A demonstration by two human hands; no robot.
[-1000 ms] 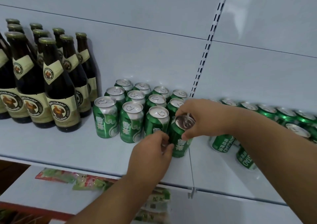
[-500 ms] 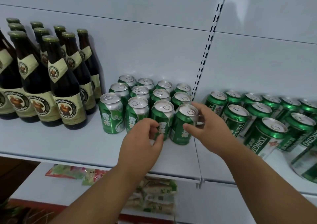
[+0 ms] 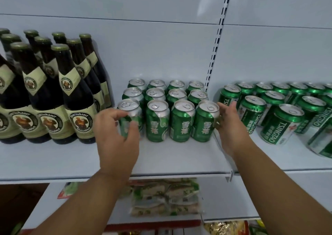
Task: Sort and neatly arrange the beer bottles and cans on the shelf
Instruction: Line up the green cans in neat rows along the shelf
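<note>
Green and silver beer cans [image 3: 158, 121] stand in a tidy block of three rows on the white shelf [image 3: 179, 159]. My left hand [image 3: 115, 135] curls its thumb and fingers round the front-left can [image 3: 130, 109], which looks blurred. The straight fingers of my right hand [image 3: 229, 127] rest flat against the right side of the front-right can [image 3: 204, 121]. Dark brown beer bottles [image 3: 77, 109] with cream labels stand grouped on the left. Green Tsingtao cans [image 3: 280, 125] fill the shelf section on the right, less evenly lined up.
A slotted upright post [image 3: 215, 51] divides the two shelf sections behind the cans. Snack packets [image 3: 165, 197] lie on the lower shelf under my arms. A strip of bare shelf runs in front of the cans.
My right hand has released the top of the front-right can and now lies against its side. My left hand has shifted left to the front-left can.
</note>
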